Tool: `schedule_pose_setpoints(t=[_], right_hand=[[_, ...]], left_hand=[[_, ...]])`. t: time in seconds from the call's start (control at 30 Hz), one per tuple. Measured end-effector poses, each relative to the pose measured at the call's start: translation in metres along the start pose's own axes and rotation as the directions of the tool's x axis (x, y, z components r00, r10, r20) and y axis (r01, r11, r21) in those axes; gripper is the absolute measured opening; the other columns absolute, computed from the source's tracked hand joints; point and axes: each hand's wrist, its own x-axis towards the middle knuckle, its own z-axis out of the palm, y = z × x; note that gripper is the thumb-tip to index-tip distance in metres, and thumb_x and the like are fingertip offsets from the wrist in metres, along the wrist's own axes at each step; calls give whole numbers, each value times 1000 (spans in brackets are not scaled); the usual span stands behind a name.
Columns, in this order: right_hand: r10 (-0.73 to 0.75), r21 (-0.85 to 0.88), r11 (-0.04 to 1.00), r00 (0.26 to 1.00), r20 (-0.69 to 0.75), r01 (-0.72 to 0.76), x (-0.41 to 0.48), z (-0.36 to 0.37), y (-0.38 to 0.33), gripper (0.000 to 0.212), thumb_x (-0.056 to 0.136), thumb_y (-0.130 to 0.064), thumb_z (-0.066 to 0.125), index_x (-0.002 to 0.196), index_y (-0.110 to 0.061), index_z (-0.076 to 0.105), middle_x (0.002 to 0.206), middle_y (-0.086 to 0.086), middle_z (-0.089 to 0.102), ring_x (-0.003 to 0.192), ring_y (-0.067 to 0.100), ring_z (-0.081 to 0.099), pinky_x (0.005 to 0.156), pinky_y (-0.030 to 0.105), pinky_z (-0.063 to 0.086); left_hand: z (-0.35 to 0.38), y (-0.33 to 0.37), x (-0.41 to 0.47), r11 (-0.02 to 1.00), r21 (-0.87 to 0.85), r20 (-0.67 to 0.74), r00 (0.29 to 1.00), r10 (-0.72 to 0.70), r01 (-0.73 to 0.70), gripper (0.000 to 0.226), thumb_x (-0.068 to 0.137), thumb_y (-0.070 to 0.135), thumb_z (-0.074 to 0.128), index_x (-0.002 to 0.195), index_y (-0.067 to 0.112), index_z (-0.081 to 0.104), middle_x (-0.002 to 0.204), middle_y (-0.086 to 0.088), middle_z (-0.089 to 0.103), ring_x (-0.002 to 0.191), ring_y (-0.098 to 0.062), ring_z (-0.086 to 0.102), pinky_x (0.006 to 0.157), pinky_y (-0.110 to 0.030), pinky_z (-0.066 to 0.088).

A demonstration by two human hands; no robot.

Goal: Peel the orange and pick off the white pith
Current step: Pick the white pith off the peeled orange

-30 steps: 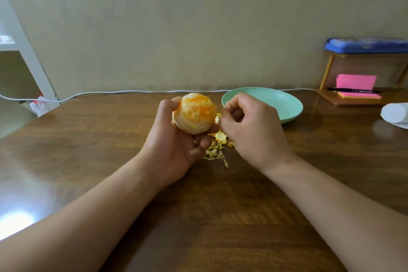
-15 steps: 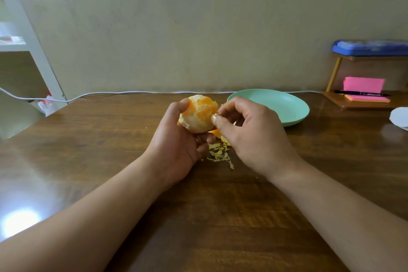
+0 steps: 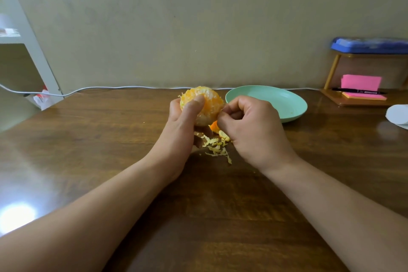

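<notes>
The left hand (image 3: pixel 182 123) is gripping the orange (image 3: pixel 209 100), and the right hand (image 3: pixel 251 127) is pinching pith (image 3: pixel 219 107) at its 3 o'clock.

Left hand (image 3: pixel 182 127) holds orange (image 3: pixel 210 100) (right hand (image 3: pixel 254 130) pinches it).

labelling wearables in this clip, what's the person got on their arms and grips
Nothing worn that shows: left forearm and right forearm are bare to the frame edge, no sleeves. Left grip and right grip carry no gloves, rings, watch or bands.
</notes>
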Motion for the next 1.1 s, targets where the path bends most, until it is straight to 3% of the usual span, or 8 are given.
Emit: schedule_pose_setpoints(t=[0.2,0.4,0.6,0.7,0.77,0.93,1.03,1.1], right_hand=[[-17,24,1000,999,-34,18,1,2,2,14,85,-24,81,77,-21,70,62,-8,66,56,4,57,53,22,48],[-2,-18,1000,998,-69,0,9,-4,15,13,88,-19,76,78,-21,68,64,-10,64,59,6,56,56,26,49],[-1,-202,979,987,158,34,10,-8,19,31,110,-17,48,120,-27,76,93,-12,74,71,0,63,62,19,51],[-60,-253,962,985,164,100,6,-7,15,28,108,-23,49,94,-24,73,65,-9,61,59,6,56,52,26,38],[-85,-294,948,985,149,126,6,-7,14,35,108,-38,54,80,-22,67,63,-3,60,59,13,56,51,36,40],[-96,-289,948,985,142,134,4,-7,8,6,98,-24,66,101,-28,69,104,-6,73,85,16,67,75,42,60],[-115,-262,954,984,136,147,3,-5,8,16,100,-34,68,87,-26,70,89,-9,69,84,13,63,73,41,56],[-72,-197,975,987,142,100,4,-2,8,9,100,-29,68,91,-27,71,89,-11,69,81,10,63,70,36,56]], left_hand=[[1,-1,3,994,-88,22,997,-68,70,78,86,65,59,143,10,54,115,-25,70,79,-21,67,62,-36,47],[-1,11,-1,920,-298,153,964,-218,255,58,106,52,39,131,5,63,102,-15,71,68,-20,57,54,-29,36],[-11,15,0,843,-423,188,942,-278,333,63,103,57,41,129,4,63,105,-18,70,67,-20,56,49,-26,40],[-13,13,3,839,-428,168,941,-292,337,64,102,57,42,130,3,63,103,-17,72,67,-20,56,50,-26,42],[-12,13,5,850,-414,158,946,-285,325,62,103,56,42,127,3,65,103,-17,72,67,-20,56,50,-27,41],[-12,10,6,870,-385,137,951,-277,309,62,104,54,46,134,2,64,106,-16,72,71,-20,62,58,-28,43],[-11,8,9,869,-401,125,957,-263,291,64,103,53,55,141,2,61,110,-16,72,80,-20,70,67,-28,50],[-10,7,10,866,-419,114,963,-246,271,63,100,51,63,140,3,61,112,-17,72,85,-21,74,72,-28,58]])
